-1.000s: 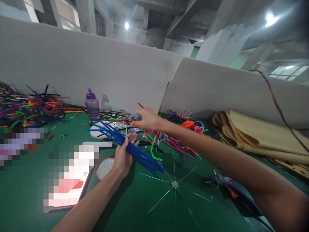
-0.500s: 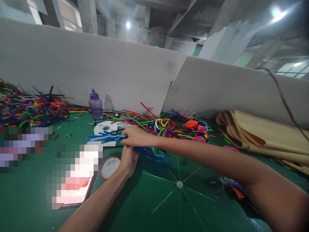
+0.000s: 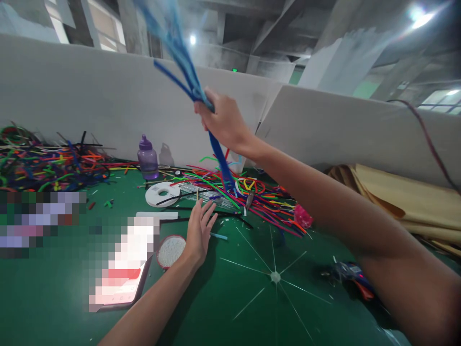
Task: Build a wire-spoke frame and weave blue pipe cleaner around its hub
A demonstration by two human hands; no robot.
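Observation:
Raised in front of the pale board, my right hand [image 3: 226, 117] is closed around a bundle of blue pipe cleaners [image 3: 187, 72]. Light and dark blue ends fan out above the fist, blurred at the top, and dark blue ones hang below it. My left hand [image 3: 200, 233] is held low over the table with fingers stretched and nothing in it. Beside its wrist are small white beads [image 3: 172, 251] in a round red-rimmed dish. A short light blue piece [image 3: 218, 236] lies just right of the left fingers. Thin clear spokes spread from a small whitish hub [image 3: 275, 277] on the green tabletop.
Colourful pipe cleaners [image 3: 266, 209] lie piled behind the left hand, with another heap [image 3: 46, 163] far left. Around them are a white ring-shaped spool [image 3: 153, 196], a purple bottle [image 3: 148, 161], a lit phone [image 3: 126, 288], brown paper [image 3: 389, 192] and a dark blue-and-orange object [image 3: 351, 276].
My right hand has lifted the blue pipe cleaners up from the table, away from my left hand. My left fingers have spread apart. The view has shifted slightly.

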